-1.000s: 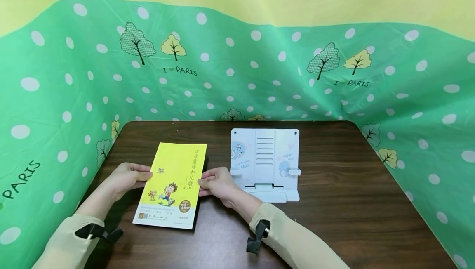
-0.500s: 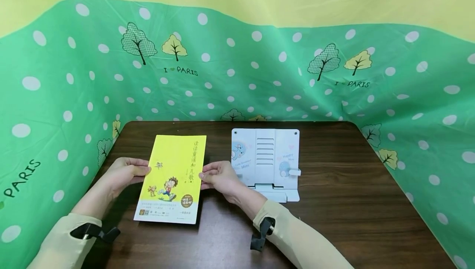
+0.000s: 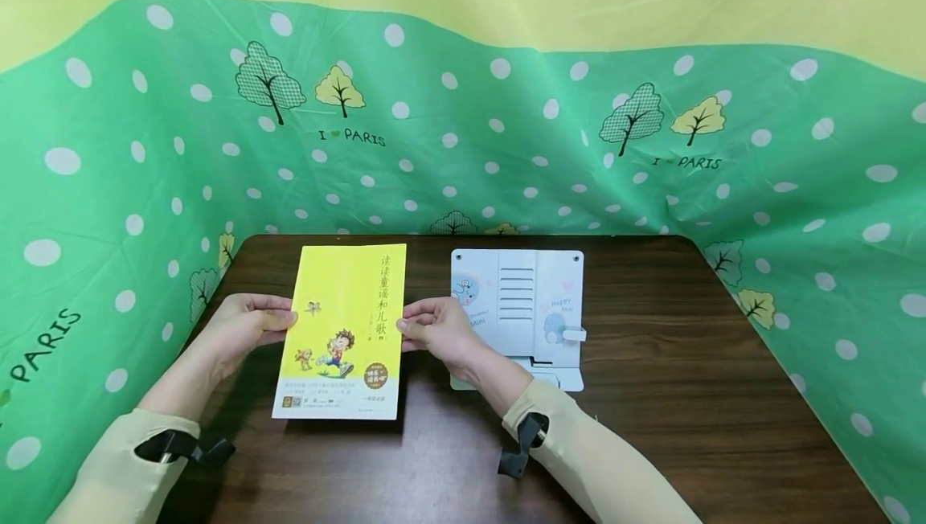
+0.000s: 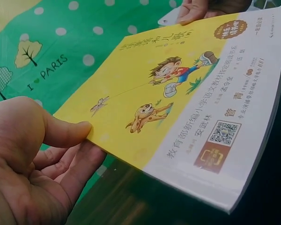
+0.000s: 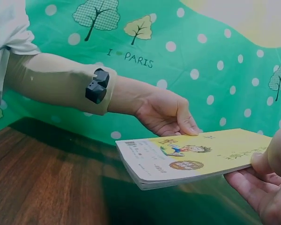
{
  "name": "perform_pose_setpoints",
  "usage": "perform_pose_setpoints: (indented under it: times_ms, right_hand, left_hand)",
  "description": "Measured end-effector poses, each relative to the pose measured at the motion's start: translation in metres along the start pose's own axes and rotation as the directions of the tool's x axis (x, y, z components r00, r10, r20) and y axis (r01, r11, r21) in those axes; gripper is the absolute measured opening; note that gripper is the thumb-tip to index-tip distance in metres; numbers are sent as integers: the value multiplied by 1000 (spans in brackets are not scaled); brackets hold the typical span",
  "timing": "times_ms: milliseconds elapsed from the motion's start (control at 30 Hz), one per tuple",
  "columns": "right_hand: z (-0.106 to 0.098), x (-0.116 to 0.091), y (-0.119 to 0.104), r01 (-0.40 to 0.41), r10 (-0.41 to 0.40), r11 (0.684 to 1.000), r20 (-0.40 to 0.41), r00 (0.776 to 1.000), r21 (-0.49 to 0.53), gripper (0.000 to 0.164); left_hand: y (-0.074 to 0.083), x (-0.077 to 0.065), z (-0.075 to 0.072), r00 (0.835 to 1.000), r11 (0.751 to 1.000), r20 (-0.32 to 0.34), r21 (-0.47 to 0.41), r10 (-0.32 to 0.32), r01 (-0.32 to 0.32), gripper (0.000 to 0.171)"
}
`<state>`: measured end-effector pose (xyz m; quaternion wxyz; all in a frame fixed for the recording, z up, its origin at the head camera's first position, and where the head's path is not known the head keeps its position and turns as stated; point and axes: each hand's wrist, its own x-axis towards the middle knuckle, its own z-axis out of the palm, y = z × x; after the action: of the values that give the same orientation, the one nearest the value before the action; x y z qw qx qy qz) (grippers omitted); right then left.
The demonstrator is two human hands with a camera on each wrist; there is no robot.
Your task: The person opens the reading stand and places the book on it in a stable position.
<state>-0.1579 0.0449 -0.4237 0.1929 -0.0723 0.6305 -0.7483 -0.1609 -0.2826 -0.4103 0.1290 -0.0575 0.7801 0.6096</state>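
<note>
Between both hands is a closed yellow book (image 3: 347, 299) with a white band along its lower cover, a cartoon boy and Chinese writing. My left hand (image 3: 242, 331) pinches its left edge, thumb on the cover and fingers beneath. On the opposite edge my right hand (image 3: 441, 335) pinches it the same way. The right wrist view shows the book (image 5: 196, 152) raised off the table, lying fairly flat with its cover up. To its right, a white book stand (image 3: 517, 299) with blue cartoon prints lies on the table, its lower left partly hidden by my right hand.
The dark wood-grain table (image 3: 665, 395) extends to the right of the stand. A green dotted curtain (image 3: 448, 138) with trees and yellow upper areas encloses the table at the back and sides. Small white clips (image 3: 575, 335) stick out from the stand's side.
Both hands have lifted the yellow book and moved it away from me, up in the head view, and it now sits straighter. The book stand has stayed in place.
</note>
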Motion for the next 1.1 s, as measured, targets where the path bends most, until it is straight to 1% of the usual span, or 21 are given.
perform_pose_setpoints:
  times_ms: [167, 367, 700, 1100]
  right_hand:
    - [-5, -3, -10, 17, -17, 1000, -13, 1000, -26, 14]
    - [-12, -5, -18, 35, -38, 997, -36, 999, -64, 15]
    - [-24, -9, -32, 84, -89, 994, -71, 993, -76, 15]
    - [-40, -17, -48, 109, -119, 990, -104, 988, -93, 17]
  left_hand:
    - [7, -3, 2, 1000, 1000, -7, 7, 24, -24, 43]
    - [17, -7, 8, 997, 997, -12, -30, 73, -73, 44]
    - [33, -16, 19, 989, 989, -34, -29, 147, -148, 45]
    - [48, -18, 34, 978, 976, -30, -67, 207, -209, 40]
